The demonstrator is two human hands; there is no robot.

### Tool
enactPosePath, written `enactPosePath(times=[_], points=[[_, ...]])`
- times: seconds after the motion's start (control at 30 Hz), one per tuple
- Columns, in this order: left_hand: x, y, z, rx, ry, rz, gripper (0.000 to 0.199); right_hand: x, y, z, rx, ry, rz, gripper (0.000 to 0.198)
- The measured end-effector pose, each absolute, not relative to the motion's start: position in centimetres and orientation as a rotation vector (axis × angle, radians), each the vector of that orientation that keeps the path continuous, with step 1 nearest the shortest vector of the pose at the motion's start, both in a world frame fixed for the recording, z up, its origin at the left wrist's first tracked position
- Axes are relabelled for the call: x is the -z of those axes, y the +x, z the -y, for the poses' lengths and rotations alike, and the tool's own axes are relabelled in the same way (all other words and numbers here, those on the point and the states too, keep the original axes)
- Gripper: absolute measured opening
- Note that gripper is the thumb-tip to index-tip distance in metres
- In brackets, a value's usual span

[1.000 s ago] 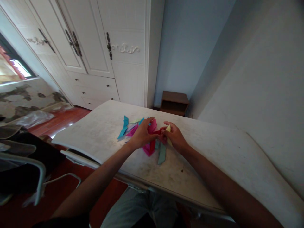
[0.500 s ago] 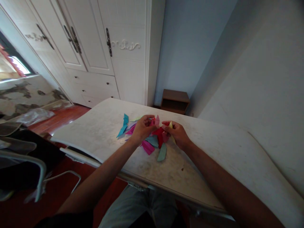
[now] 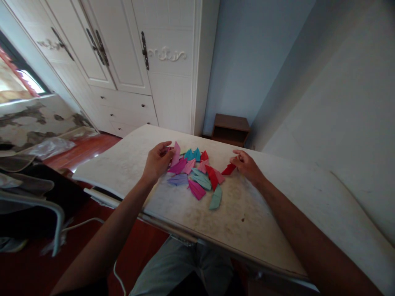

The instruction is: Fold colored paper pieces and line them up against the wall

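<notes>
Several folded paper pieces lie in a loose pile on the table. My left hand (image 3: 158, 162) is at the pile's left edge, thumb and fingers closed on a pink folded paper piece (image 3: 176, 153) that stands upright. To the right of the pile, my right hand (image 3: 247, 163) pinches a red folded paper piece (image 3: 228, 169). Between the hands are blue pieces (image 3: 192, 154), a magenta piece (image 3: 196, 189), a lavender piece (image 3: 178, 179), a pale green piece (image 3: 201, 179) and another red piece (image 3: 212, 177). Nearest to me lies a light green piece (image 3: 215, 197).
The pale table (image 3: 271, 230) has a worn, stained top. Behind it stand a white wardrobe (image 3: 173, 94) and a small brown cabinet (image 3: 231, 121). A chair with a white metal frame (image 3: 58, 222) is at the left, and a wall (image 3: 339, 102) rises on the right.
My hands have moved apart, left hand leftward and right hand rightward. The yellow piece in my right hand no longer shows; a red one is there. The blue pieces now lie at the pile's back.
</notes>
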State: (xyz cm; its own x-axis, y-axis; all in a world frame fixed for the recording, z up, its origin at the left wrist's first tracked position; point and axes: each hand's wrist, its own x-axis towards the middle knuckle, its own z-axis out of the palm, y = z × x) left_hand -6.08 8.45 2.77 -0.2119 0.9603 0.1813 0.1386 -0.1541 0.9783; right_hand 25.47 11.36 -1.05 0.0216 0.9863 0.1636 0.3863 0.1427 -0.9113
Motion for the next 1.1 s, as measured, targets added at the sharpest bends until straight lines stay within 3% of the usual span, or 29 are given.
enactPosePath(times=[0.1,0.2,0.37,0.57,0.83,0.93,1.1], points=[[-2.6,-5.6,-8.2,-1.338,1.351,-1.289,0.06,1.7,24.5,-11.4,-0.922,-1.286,1.556,0.075],[-2.5,-4.8,-7.9,-1.346,1.441,-1.213,0.06,2.0,24.0,-11.0,-0.971,-1.2,1.581,0.083],[-2.8,-6.7,-8.1,-1.444,1.473,-1.266,0.063,2.3,24.5,-10.3,-0.828,-1.235,1.609,0.077],[-1.4,-11.0,-9.3,-1.391,1.755,-1.697,0.047,2.3,23.5,-8.8,-0.574,-1.379,1.772,0.065],[0.1,-10.9,-9.0,-1.166,1.902,-1.827,0.053,1.4,22.7,-6.8,-0.329,-1.379,2.007,0.07],[-0.9,-10.5,-8.6,-1.099,2.068,-1.762,0.061,1.5,23.0,-5.5,-0.309,-1.305,2.15,0.085],[-2.0,-8.6,-10.4,-0.618,2.29,-1.622,0.093,1.1,22.5,-4.1,-0.195,-1.1,2.45,0.105]])
